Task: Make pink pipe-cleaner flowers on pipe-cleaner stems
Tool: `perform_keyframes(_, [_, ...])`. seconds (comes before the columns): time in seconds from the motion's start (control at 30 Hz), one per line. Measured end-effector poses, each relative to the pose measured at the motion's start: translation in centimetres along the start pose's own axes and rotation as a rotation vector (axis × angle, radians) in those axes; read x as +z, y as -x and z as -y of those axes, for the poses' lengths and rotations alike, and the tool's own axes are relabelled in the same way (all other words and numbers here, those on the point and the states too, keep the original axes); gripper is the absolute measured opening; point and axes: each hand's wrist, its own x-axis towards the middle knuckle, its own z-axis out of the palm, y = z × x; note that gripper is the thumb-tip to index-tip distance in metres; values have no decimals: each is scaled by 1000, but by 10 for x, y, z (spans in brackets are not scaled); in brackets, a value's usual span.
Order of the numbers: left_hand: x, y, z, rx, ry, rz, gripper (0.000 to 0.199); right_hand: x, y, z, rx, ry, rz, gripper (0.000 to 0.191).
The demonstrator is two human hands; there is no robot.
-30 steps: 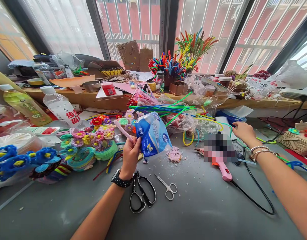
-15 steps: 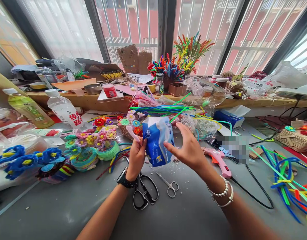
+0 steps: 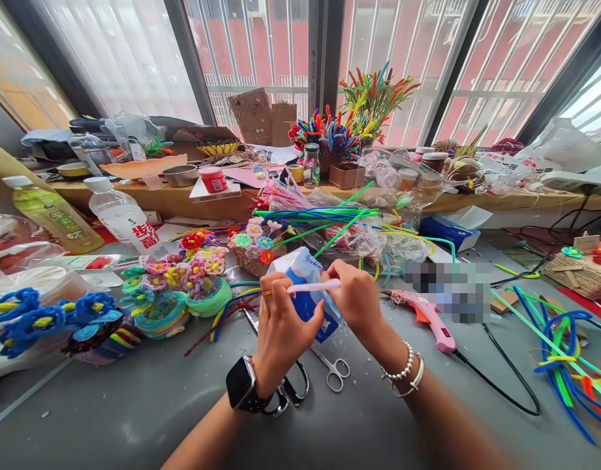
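My left hand (image 3: 286, 326) is curled over the near side of a blue-and-white packet (image 3: 305, 300), thumb pointing right across its front. My right hand (image 3: 356, 301) is closed at the packet's right edge and pinches a slim pale pink stick (image 3: 312, 286). The stick lies level across the packet's upper part, its left tip by my left fingers. Most of the packet is hidden by both hands. Below them, small silver scissors (image 3: 336, 373) lie on the grey table; larger black-handled scissors (image 3: 296, 385) are partly covered by my left wrist.
A pink glue gun (image 3: 427, 318) with a black cord lies to the right, near tangled pipe cleaners (image 3: 562, 346). At left stand fuzzy flower pots (image 3: 209, 297), blue fuzzy flowers (image 3: 48, 320) and bottles (image 3: 124, 215). Behind the packet is a heap of plastic-wrapped pipe cleaners (image 3: 329, 219).
My right hand has moved left from beside the packet and closed on the pink stick, which was upright by my left hand. The stick now lies level; the packet is lower and tilted.
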Motion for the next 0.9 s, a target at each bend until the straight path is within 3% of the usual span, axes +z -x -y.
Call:
perform_keyframes(0.2, [10,3,4,-31,-65,-3,38,-8,-1,-4,59,-444,61,23])
perform_keyframes(0.4, [-2,-10,20,-185,-12,59,18,-11,-2,-11,32,-233,-74,23])
perform_keyframes(0.5, [-7,-15,26,-216,1,30,16,-12,-5,-19,-19,-289,68,24])
perform_keyframes(0.63, [-7,-15,33,-214,-170,-40,15,-14,-7,-40,-36,-327,288,26])
perform_keyframes(0.7, [-7,-15,35,-181,-218,-40,15,-11,-7,-55,1,-188,367,40])
perform_keyframes(0.9, [-9,-17,32,-103,-337,115,10,12,-6,-87,-180,73,636,75])
